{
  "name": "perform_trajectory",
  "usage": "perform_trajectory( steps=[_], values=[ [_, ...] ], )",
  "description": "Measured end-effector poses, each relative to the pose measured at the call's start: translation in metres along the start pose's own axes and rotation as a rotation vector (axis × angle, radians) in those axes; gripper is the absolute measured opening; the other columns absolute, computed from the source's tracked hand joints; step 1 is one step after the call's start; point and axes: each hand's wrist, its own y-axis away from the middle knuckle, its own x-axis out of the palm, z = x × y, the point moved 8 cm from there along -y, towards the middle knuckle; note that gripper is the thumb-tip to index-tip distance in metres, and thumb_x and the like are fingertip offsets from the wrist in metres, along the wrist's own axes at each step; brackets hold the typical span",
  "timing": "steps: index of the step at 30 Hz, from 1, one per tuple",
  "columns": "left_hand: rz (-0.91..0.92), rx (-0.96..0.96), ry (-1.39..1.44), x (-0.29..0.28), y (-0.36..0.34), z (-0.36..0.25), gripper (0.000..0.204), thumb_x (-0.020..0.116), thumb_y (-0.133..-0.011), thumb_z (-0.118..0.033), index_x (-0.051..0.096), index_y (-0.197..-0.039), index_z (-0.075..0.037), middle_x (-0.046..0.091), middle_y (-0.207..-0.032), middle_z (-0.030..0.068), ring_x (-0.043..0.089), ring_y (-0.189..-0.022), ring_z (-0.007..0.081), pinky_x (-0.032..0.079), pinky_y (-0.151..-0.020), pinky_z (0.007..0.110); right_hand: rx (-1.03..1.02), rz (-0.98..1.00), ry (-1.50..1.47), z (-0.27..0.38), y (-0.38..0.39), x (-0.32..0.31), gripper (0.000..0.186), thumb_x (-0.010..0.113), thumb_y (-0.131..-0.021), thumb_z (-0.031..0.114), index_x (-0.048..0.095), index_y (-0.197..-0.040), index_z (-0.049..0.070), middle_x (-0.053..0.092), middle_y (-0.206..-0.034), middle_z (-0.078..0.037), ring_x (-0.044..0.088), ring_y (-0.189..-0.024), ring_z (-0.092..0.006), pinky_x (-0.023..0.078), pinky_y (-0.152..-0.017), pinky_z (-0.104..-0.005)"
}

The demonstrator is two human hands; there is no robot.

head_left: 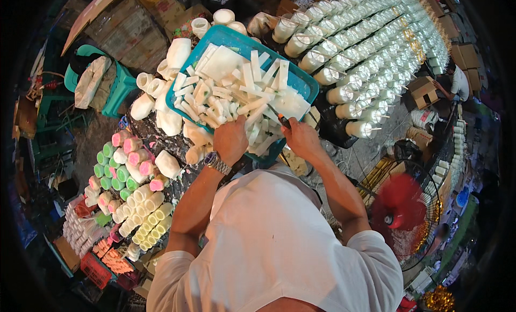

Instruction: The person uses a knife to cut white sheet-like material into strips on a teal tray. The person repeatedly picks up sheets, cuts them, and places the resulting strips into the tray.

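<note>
Facing long curving rows of white cylinders (349, 86), spreading across the upper right and bearing thin sticks across many tops. Showing large cardboard cartons (126, 35) at upper left. Sharing the space with a co-worker (460, 83) in a light top, appearing at far right near an open cardboard box (423, 91). Wearing a white T-shirt (279, 231). Having a cage fan (395, 218) with red blades standing beyond the right forearm. Seeing a green plastic stool (121, 89) at far left.

Bending over a teal plastic tub (303, 82), lying in front of the chest and holding a heap of white waxy pieces. Including flat slabs (221, 62) near the tub's far end and many strips (215, 105) lying crosswise over one another. Crowding the tub's left side with thick white hollow cylinders (169, 121); piling pink and green cylinders (123, 167) lower down, left of the left forearm.

Clasping the dark handle of a knife (280, 118) in the right grip (301, 139), pointing the blade toward the strips. Reaching the near strips with the left grip (231, 141), leaving its open or closed state impossible to tell. Wearing a metal-banded wristwatch (216, 162) on the left wrist.
</note>
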Motion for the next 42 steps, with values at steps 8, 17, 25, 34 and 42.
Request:
perform_trajectory(
  steps=[8,17,25,34,42],
  values=[
    [-0.007,0.060,-0.036,-0.002,-0.018,-0.012,0.017,0.061,-0.079,-0.007,0.059,-0.095,-0.001,0.069,-0.075,0.0195,0.070,-0.070,0.0378,0.055,-0.062,0.049,0.005,-0.249,-0.181,0.011,0.023,-0.032,0.028,0.061,-0.100,0.026,0.051,-0.095,0.000,0.064,-0.076,-0.024,0.063,-0.068,-0.0464,0.048,-0.059,-0.0557],
    [0.007,0.053,-0.078,0.002,-0.021,-0.012,0.012,0.060,-0.082,-0.007,0.061,-0.093,-0.002,0.069,-0.073,0.0202,0.070,-0.068,0.0386,0.055,-0.062,0.050,-0.126,-0.369,-0.033,0.060,0.029,-0.060,0.023,0.063,-0.098,0.023,0.050,-0.092,0.005,0.064,-0.078,-0.014,0.067,-0.067,-0.0344,0.053,-0.054,-0.0453],
    [0.010,0.052,-0.059,0.007,-0.019,-0.009,0.021,0.068,-0.086,-0.014,0.061,-0.102,-0.001,0.068,-0.075,0.0213,0.068,-0.071,0.0410,0.053,-0.064,0.052,-0.144,-0.257,0.164,0.050,0.013,-0.036,0.026,0.059,-0.101,0.026,0.048,-0.090,0.005,0.064,-0.071,-0.013,0.069,-0.058,-0.0284,0.054,-0.048,-0.0383],
    [0.006,0.046,-0.046,0.006,-0.019,-0.011,0.021,0.068,-0.087,-0.014,0.060,-0.102,-0.002,0.067,-0.073,0.0205,0.067,-0.071,0.0409,0.053,-0.063,0.052,-0.139,-0.203,0.248,0.031,-0.002,-0.001,0.023,0.058,-0.099,0.024,0.052,-0.086,0.006,0.066,-0.069,-0.012,0.070,-0.058,-0.0253,0.054,-0.048,-0.0368],
    [-0.047,0.055,-0.022,-0.001,-0.015,-0.013,0.014,0.063,-0.085,-0.011,0.059,-0.096,-0.003,0.068,-0.071,0.0198,0.069,-0.067,0.0400,0.054,-0.061,0.051,-0.042,0.099,0.160,0.000,-0.028,0.014,0.029,0.054,-0.101,0.030,0.056,-0.094,0.001,0.072,-0.080,-0.019,0.072,-0.071,-0.0378,0.057,-0.062,-0.0468]
  ],
)
